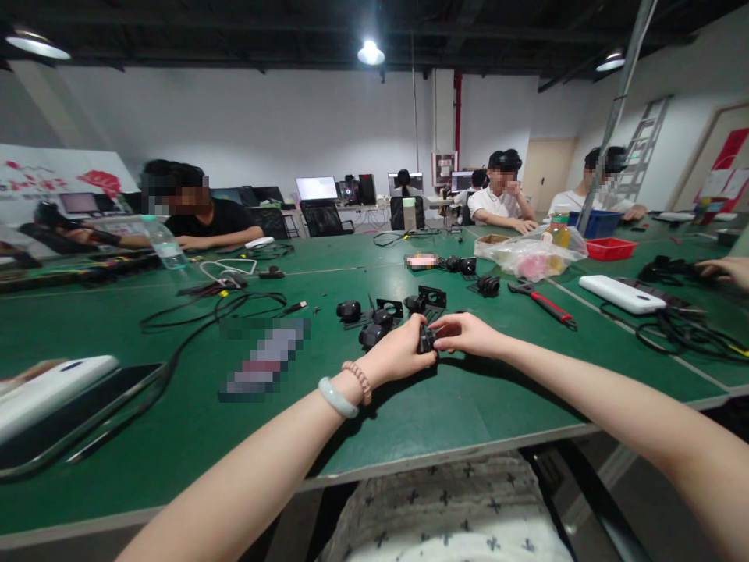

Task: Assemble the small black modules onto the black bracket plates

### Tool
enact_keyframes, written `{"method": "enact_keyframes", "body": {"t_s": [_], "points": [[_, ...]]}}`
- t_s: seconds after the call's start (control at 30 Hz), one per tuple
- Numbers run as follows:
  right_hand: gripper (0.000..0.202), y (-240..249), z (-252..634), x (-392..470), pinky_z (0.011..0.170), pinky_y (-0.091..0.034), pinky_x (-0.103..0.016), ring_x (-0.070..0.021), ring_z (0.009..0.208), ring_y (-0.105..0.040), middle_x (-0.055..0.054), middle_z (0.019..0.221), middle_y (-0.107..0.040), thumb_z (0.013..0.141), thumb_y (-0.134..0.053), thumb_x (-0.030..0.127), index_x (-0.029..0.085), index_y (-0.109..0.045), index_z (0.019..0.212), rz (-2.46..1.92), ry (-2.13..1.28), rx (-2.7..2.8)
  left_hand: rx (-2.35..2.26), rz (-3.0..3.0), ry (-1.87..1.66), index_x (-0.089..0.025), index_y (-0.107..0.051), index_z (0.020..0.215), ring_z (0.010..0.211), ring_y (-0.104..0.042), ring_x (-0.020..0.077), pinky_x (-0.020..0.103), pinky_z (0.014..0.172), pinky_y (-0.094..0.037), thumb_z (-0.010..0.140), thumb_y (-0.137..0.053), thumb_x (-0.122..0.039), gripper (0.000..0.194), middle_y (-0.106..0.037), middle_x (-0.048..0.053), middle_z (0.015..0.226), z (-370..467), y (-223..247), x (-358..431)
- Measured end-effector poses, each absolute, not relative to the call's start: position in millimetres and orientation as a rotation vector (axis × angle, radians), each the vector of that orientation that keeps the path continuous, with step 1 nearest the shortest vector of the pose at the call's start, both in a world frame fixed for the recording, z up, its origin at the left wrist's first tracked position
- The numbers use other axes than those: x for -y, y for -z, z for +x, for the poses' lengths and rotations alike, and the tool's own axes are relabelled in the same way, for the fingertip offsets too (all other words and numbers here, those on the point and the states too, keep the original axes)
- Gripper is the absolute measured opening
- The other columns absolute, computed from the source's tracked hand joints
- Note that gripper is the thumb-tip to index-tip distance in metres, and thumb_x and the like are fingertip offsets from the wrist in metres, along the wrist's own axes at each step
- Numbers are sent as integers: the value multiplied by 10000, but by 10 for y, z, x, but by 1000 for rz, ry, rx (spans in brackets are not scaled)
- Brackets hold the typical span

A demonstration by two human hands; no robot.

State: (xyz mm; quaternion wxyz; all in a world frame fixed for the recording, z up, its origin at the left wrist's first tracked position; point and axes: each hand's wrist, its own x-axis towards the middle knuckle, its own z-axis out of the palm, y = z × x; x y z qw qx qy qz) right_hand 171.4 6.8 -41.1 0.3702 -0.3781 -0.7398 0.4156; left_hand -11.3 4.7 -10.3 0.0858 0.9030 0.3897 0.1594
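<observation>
Just above the green table [468, 414], my left hand [403, 349] is closed on a small black ridged part [427, 338]. The fingertips of my right hand [465, 334] pinch the same part from its right side. Its exact kind is hard to make out. Behind and left of my hands lie several black rounded parts [349, 311] and a black bracket with a round hole [433, 297]. Farther back is another black ridged part [487, 286].
A red-handled adjustable wrench [550, 306] lies to the right, near a white power bank [621, 293]. A phone [266, 363] and black cables [216, 311] are on the left. A plastic bag [530, 254], a red tray [610, 248] and a bottle [165, 242] stand farther back. Several people sit around.
</observation>
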Motion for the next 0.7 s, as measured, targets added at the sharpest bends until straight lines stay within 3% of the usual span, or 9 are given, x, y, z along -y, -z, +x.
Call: {"method": "enact_keyframes", "body": {"t_s": [0.3, 0.53, 0.7], "points": [[358, 459, 1712, -113, 537, -434, -204, -95, 592, -539, -40, 722, -606, 751, -492, 383, 117, -585, 973, -1073, -1035, 1945, -1121, 2705, -488, -162, -361, 1084, 773, -572, 219, 284, 633, -426, 689, -508, -386, 478, -566, 76, 883, -125, 127, -68], [411, 465, 1685, -109, 470, -378, -191, -92, 518, -496, -20, 599, -549, 777, -391, 477, 120, -578, 696, -1162, -859, 1995, -1064, 2729, -516, -170, -355, 1082, 779, -569, 219, 291, 646, -432, 693, -506, -377, 466, -562, 80, 905, -139, 157, -103], [445, 493, 1658, -140, 459, -356, -186, -80, 486, -468, -7, 561, -518, 793, -344, 490, 122, -540, 633, -1207, -784, 1992, -1077, 2727, -516, -169, -364, 1063, 785, -567, 219, 293, 659, -432, 680, -522, -356, 454, -557, 74, 904, -131, 149, -97]]}}
